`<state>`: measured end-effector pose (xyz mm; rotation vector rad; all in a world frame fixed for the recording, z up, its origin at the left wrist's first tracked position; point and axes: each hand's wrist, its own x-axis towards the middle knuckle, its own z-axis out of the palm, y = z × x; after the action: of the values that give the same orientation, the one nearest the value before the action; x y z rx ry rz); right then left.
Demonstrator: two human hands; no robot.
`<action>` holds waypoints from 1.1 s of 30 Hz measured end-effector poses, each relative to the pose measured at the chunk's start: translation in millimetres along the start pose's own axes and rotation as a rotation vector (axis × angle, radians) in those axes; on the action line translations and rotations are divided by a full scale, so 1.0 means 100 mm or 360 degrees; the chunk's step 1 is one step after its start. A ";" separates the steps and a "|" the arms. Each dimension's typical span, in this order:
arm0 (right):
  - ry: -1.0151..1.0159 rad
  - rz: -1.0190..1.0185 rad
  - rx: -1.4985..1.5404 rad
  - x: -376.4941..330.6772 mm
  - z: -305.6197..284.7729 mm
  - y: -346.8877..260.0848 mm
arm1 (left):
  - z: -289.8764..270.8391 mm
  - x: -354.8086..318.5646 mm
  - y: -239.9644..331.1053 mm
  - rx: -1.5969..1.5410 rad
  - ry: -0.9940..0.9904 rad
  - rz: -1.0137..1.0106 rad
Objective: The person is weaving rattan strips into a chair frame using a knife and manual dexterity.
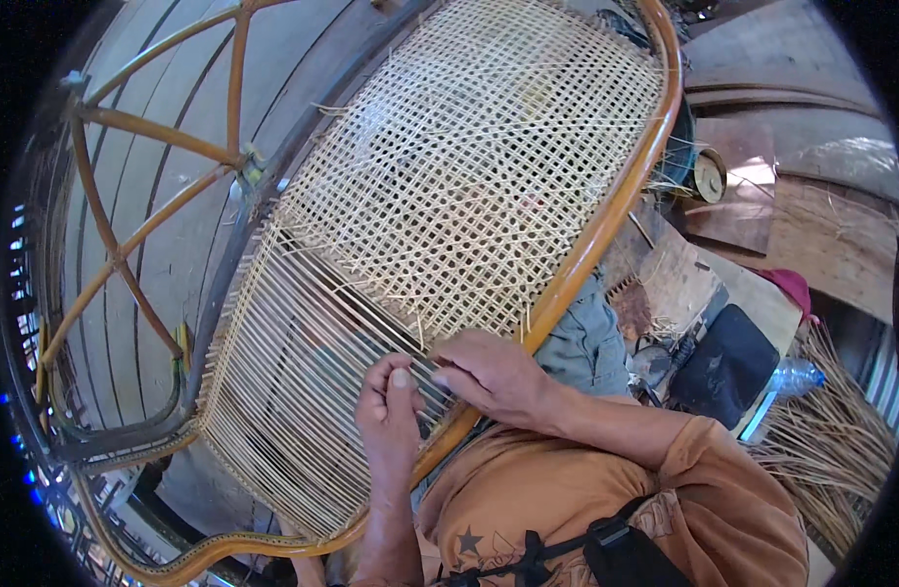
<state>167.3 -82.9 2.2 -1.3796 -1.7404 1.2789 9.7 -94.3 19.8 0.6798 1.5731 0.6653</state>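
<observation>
A wide panel of open cane weave (pixel 459 186) lies slanted across my lap, set in a curved, varnished rattan frame (pixel 579 262). Below the weave, a section of parallel cane strands (pixel 283 386) runs without cross-weaving. My left hand (pixel 389 399) is over these strands near the frame, thumb and fingers pinched together. Close by on its right, my right hand (pixel 489 370) is curled at the lower corner of the weave. Whatever thin piece either hand may grip is too small to make out. Loose cane ends stick up around the weave's lower edge.
Crossed rattan poles (pixel 127 249) of another frame stand at the left. To the right are a round can (pixel 709 176), a dark flat pad (pixel 725 367), a clear plastic bottle (pixel 797 377) and a bundle of cane strips (pixel 821 440). Wooden boards (pixel 831 235) lie beyond.
</observation>
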 end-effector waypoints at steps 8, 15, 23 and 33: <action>-0.0308 0.0372 0.0703 -0.36 -0.17 -0.03 | 0.43 -0.07 0.04 0.0316 -0.0265 0.0640; -0.0140 0.1004 0.1087 -0.60 -0.40 0.19 | -0.02 0.76 0.20 0.1623 0.0115 0.1143; -0.0121 0.1167 0.1214 -0.57 -0.43 0.24 | -0.01 1.01 0.44 0.2379 -0.0275 0.1036; -0.0175 0.1199 0.1262 -0.49 -0.48 0.25 | -0.03 1.26 0.63 0.2362 -0.0755 0.0685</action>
<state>234.0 -113.5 3.4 -1.4849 -0.5634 2.1495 -1.6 41.6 -16.0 2.1045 1.2548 -0.5234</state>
